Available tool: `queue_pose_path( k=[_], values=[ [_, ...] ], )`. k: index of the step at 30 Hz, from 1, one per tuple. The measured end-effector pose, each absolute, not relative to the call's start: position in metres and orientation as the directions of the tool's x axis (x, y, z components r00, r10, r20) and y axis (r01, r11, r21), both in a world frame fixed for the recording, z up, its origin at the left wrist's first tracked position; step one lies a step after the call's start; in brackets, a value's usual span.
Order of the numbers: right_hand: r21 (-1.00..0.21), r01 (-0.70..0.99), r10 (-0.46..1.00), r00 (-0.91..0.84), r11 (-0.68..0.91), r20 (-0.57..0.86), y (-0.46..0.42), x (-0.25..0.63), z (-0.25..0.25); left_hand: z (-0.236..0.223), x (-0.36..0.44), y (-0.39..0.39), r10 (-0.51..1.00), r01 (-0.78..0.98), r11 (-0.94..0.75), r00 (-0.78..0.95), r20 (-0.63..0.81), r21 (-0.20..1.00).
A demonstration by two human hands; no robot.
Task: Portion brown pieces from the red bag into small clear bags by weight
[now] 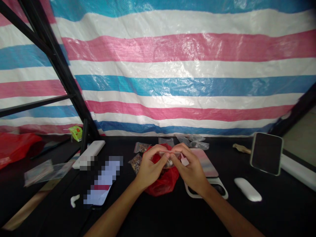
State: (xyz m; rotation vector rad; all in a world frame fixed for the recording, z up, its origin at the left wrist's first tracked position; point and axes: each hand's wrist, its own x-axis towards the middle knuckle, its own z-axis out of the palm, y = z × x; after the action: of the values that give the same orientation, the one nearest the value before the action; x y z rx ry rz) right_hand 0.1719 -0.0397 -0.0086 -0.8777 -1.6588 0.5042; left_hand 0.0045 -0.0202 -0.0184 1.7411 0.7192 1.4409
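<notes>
My left hand (153,164) and my right hand (189,164) meet over the middle of the table. Between their thumbs and fingertips they pinch the top edge of a small clear zip bag (170,152) with a reddish strip. What the bag holds is mostly hidden by my thumbs. Below and behind it lies a red plastic bag (164,184), crumpled and open. Small filled zip bags (142,147) sit just left of it, one partly behind my left hand. To the right, a small scale with a pinkish top (203,163) lies partly under my right hand.
Several clear bags (195,141) lie at the back. A phone (103,181), an earbud (74,200) and a white power bank (90,153) are left. A white mouse (247,189) and a propped phone (266,153) are right. Striped sheeting (182,85) hangs behind.
</notes>
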Motion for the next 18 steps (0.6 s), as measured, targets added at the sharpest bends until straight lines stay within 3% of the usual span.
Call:
queue_pose_path(
  k=[6,18],
  values=[
    [-0.685,0.314,0.74,-0.095,0.657,0.666,-0.0425,0.1697,-0.0114,-0.0156,0.0012,-0.0186,0.798,-0.104,-0.554,0.215,0.563,0.826],
    [-0.675,0.318,0.726,-0.064,0.665,0.685,-0.041,0.1711,-0.0128,-0.0191,-0.0012,-0.0153,0.83,-0.036,-0.531,0.176,0.529,0.846]
  ],
)
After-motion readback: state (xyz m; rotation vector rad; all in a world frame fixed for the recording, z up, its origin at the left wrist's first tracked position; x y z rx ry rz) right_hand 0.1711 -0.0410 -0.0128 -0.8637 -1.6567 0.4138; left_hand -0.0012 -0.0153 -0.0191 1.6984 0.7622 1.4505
